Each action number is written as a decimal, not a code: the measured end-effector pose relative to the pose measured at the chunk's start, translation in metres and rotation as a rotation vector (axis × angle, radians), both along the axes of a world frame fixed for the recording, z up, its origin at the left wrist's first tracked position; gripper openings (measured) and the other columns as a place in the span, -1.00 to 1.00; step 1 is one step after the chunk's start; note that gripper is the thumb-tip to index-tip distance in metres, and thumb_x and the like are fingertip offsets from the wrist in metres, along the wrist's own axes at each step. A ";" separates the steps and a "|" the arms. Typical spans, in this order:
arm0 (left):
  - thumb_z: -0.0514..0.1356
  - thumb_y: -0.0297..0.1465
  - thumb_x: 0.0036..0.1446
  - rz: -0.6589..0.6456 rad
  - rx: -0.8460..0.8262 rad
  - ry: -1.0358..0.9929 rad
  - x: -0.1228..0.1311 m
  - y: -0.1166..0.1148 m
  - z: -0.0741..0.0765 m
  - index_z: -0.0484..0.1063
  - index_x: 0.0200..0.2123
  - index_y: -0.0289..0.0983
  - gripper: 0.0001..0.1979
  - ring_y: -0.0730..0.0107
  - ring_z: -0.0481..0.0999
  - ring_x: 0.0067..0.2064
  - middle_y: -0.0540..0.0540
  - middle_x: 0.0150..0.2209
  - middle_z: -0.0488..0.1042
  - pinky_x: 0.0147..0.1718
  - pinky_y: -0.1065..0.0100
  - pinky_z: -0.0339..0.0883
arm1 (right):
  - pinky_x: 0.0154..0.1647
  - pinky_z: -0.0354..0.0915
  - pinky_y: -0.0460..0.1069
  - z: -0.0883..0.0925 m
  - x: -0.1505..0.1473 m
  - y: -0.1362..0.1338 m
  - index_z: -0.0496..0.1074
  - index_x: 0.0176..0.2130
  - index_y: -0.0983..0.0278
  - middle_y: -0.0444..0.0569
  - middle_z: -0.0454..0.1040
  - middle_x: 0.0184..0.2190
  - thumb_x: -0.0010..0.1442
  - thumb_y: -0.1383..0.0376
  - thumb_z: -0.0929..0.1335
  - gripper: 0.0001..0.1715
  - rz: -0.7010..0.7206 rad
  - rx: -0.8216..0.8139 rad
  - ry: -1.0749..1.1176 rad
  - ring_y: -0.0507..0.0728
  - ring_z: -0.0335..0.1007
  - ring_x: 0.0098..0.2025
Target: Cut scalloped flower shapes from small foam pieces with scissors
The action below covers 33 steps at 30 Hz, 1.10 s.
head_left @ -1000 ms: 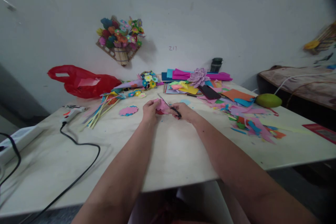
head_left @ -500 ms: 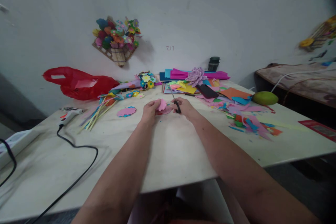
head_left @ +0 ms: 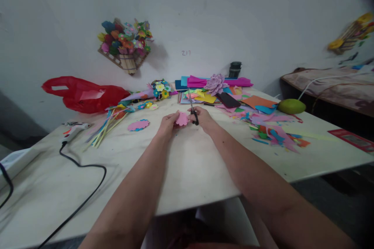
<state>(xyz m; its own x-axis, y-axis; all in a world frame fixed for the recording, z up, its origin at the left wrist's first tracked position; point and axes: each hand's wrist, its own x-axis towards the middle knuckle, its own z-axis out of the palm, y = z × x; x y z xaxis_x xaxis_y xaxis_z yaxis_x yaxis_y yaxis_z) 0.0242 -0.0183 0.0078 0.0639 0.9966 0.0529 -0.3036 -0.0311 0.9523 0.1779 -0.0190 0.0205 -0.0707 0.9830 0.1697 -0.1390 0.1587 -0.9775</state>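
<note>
A pink scalloped foam piece [head_left: 182,119] is pinched in my left hand [head_left: 169,121], its wavy edge facing right. My right hand [head_left: 202,118] grips a pair of scissors [head_left: 191,103] by the black handles, the blades pointing up toward the far side of the table. The scissors stand just right of the pink piece, apart from its edge. To the left on the table lies a pink oval with blue scallops [head_left: 138,125] under it.
At left are a glue gun [head_left: 71,132] with its black cable, a red plastic bag [head_left: 87,95] and yellow and blue strips [head_left: 106,128]. Coloured foam sheets [head_left: 209,97], a black phone [head_left: 228,100] and a purple flower [head_left: 216,84] lie behind. Scraps [head_left: 280,136] and a green mango [head_left: 291,106] sit right.
The pink piece has turned flatter toward me, showing more of its face. A loose pink part below it no longer shows beside the scissors. The view has shifted slightly.
</note>
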 end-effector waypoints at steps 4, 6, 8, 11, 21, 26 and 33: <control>0.21 0.06 -0.05 0.042 -0.137 -0.059 0.000 0.000 0.008 0.44 -0.46 -0.34 -0.49 0.24 0.51 -0.51 -0.14 -0.60 0.43 -0.48 0.24 0.44 | -0.59 0.14 -0.13 0.004 -0.001 -0.003 0.34 -0.34 0.31 -0.27 0.31 -0.70 -0.24 0.37 0.46 -0.62 -0.029 -0.035 0.006 -0.04 0.23 -0.64; 0.22 0.07 -0.08 0.039 -0.156 -0.067 -0.001 -0.001 0.011 0.43 -0.47 -0.34 -0.48 0.25 0.50 -0.52 -0.10 -0.63 0.39 -0.48 0.24 0.44 | -0.59 0.13 -0.14 0.006 -0.001 -0.005 0.33 -0.34 0.31 -0.27 0.30 -0.70 -0.24 0.37 0.45 -0.62 -0.044 -0.048 -0.003 -0.04 0.23 -0.64; 0.28 0.00 -0.12 0.009 -0.105 -0.058 -0.002 -0.003 0.012 0.43 -0.45 -0.35 -0.53 0.28 0.50 -0.52 -0.10 -0.61 0.42 -0.45 0.23 0.46 | -0.59 0.12 -0.14 0.008 -0.001 -0.007 0.33 -0.33 0.31 -0.27 0.30 -0.70 -0.23 0.37 0.44 -0.63 -0.058 -0.057 -0.013 -0.03 0.24 -0.63; 0.39 -0.27 -0.26 -0.034 0.009 -0.024 -0.003 -0.005 0.009 0.43 -0.46 -0.36 -0.68 0.30 0.51 -0.48 -0.10 -0.55 0.47 -0.39 0.22 0.47 | -0.61 0.10 -0.14 0.010 -0.001 -0.009 0.33 -0.34 0.31 -0.27 0.30 -0.69 -0.24 0.40 0.43 -0.63 -0.070 -0.064 -0.024 -0.04 0.24 -0.63; 0.36 -0.51 -0.29 0.010 -0.020 -0.048 -0.003 -0.001 0.004 0.39 -0.60 -0.35 -0.82 0.39 0.46 -0.52 -0.09 -0.60 0.44 -0.42 0.27 0.48 | -0.63 0.10 -0.15 -0.001 0.000 0.000 0.36 -0.31 0.30 -0.25 0.33 -0.71 -0.22 0.39 0.44 -0.63 0.000 -0.020 -0.007 -0.04 0.24 -0.66; 0.40 -0.46 -0.29 0.019 0.012 -0.065 -0.005 -0.001 0.003 0.40 -0.57 -0.34 -0.78 0.40 0.45 -0.53 -0.07 -0.57 0.45 -0.43 0.25 0.48 | -0.71 -0.03 -0.17 0.002 0.004 0.000 0.35 -0.31 0.29 -0.20 0.40 -0.67 -0.17 0.42 0.42 -0.66 -0.021 -0.069 -0.027 -0.03 0.27 -0.66; 0.40 -0.44 -0.31 -0.016 0.041 -0.069 -0.006 -0.002 0.004 0.43 -0.57 -0.35 -0.79 0.40 0.46 -0.52 -0.09 -0.56 0.48 -0.44 0.29 0.46 | -0.77 -0.13 -0.17 0.012 0.015 -0.001 0.33 -0.33 0.28 -0.23 0.32 -0.71 -0.05 0.23 0.46 -0.70 -0.180 -0.121 0.020 -0.06 0.19 -0.74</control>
<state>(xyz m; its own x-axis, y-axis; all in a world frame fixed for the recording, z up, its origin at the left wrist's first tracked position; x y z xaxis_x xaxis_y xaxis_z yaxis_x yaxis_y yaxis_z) 0.0183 -0.0206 0.0119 0.0749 0.9923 0.0982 -0.3697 -0.0638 0.9270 0.1925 -0.0200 0.0322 0.1098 0.9927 0.0495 -0.1388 0.0646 -0.9882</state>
